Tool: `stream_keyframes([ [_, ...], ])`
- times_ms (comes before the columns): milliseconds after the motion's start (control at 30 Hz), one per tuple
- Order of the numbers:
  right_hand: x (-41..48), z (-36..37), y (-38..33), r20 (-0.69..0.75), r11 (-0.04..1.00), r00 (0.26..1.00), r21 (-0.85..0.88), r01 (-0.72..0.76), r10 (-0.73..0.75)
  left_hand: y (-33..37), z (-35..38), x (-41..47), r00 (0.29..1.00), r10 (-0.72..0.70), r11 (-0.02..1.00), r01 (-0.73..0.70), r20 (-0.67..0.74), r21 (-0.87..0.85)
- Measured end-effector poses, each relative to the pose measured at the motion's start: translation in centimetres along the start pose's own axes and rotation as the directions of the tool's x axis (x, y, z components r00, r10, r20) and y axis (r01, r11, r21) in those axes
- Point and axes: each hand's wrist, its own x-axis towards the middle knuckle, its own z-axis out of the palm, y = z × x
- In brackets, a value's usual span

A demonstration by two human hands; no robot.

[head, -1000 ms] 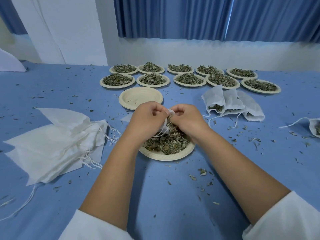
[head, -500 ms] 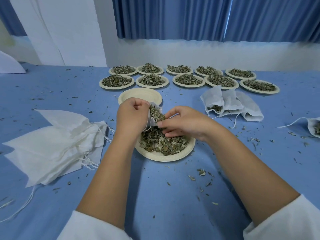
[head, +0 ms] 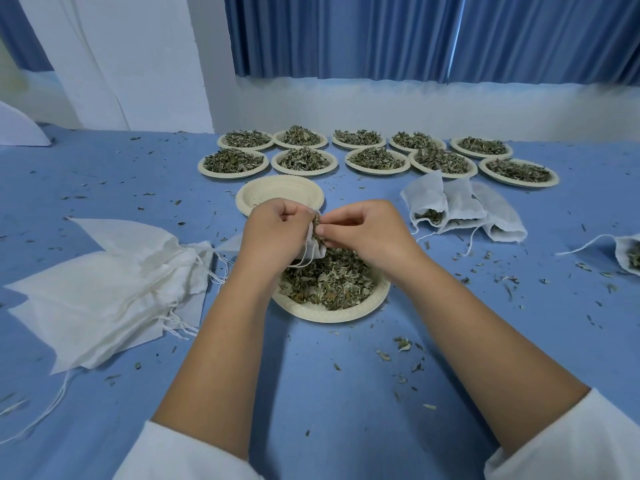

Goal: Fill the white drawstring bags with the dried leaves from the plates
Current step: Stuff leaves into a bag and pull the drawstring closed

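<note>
Low in the frame the blue bench is speckled with spilled crumbs, so the step in hand, feeding leaves into a bag, is best done right above the plate at lower centre, where anything dropped lands back on the heap of dried leaves. Just above that heap, at the middle of the frame, the left hand is curled round the neck of a small white bag, holding its mouth up, while the right hand pinches a tuft of leaves between thumb and fingertips at that mouth. I judge it pays to hold the mouth wide, push small pinches deep, and let the cord hang clear of the opening. The bag looks thin, soft and gauzy, bulging with green-brown flakes. At left lies a pile of flat unfilled bags; beyond the hands sits an empty plate, to the right three stuffed bags lie with mouths open, and furthest back stand two rows of full plates
</note>
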Motion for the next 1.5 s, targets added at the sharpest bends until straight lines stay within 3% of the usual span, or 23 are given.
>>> stream_keyframes([
  [67,0.0,0.7,0.5,-0.041,0.997,0.998,-0.054,0.048,-0.05,0.2,0.0,-0.3,0.998,-0.026,0.998,0.029,0.057,-0.057],
  [233,-0.2,1.7,1.1,-0.082,0.972,0.988,-0.205,0.111,-0.13,0.2,0.3,-0.4,0.997,0.027,0.997,-0.032,0.071,0.071],
  [300,0.0,1.5,0.7,-0.01,0.994,0.999,-0.093,0.048,-0.049,0.1,0.2,-0.2,0.999,0.028,0.998,-0.029,0.026,0.061],
  [367,0.2,1.2,0.4,0.074,0.989,0.997,0.143,-0.042,0.032,0.2,0.0,0.0,1.0,-0.008,1.0,0.008,-0.009,0.0],
  [433,0.2,0.9,0.2,0.093,0.97,0.995,0.239,-0.047,0.025,0.4,-0.3,0.0,0.998,-0.057,0.994,0.057,-0.003,-0.089],
  [633,0.4,0.8,1.3,-0.084,0.995,0.996,0.1,0.008,0.001,1.4,-0.5,-0.9,0.989,-0.056,0.965,0.089,0.137,-0.247],
  [700,0.8,0.8,1.6,-0.008,0.978,0.995,0.186,-0.097,0.1,1.3,-0.7,-0.7,0.985,-0.065,0.955,0.109,0.162,-0.275],
  [767,1.0,0.8,1.8,0.197,0.916,0.967,0.335,-0.219,0.159,1.1,-0.9,-0.4,0.976,-0.076,0.948,0.133,0.202,-0.289],
  [833,1.1,0.7,1.9,0.348,0.847,0.929,0.45,-0.284,0.127,1.0,-0.9,-0.3,0.967,-0.088,0.943,0.158,0.238,-0.294],
  [900,1.0,0.8,1.9,0.377,0.81,0.921,0.509,-0.292,0.095,1.0,-1.0,-0.3,0.966,-0.094,0.941,0.165,0.24,-0.296],
  [1033,0.9,1.0,1.8,0.284,0.848,0.955,0.482,-0.22,0.086,1.1,-0.5,-0.6,0.985,-0.018,0.981,0.051,0.172,-0.188],
  [1267,1.1,1.2,2.2,0.021,0.992,0.997,0.102,-0.081,0.079,0.7,1.9,-1.4,0.964,0.106,0.992,-0.12,0.243,0.043],
  [1367,1.1,1.1,2.2,0.068,0.988,0.995,0.132,-0.081,0.072,0.5,1.6,-1.1,0.984,0.081,0.996,-0.085,0.156,0.016],
  [1500,1.4,0.2,1.4,0.297,0.914,0.945,0.331,-0.235,0.135,0.4,0.8,-0.5,0.999,0.02,0.999,-0.018,0.049,-0.047],
])
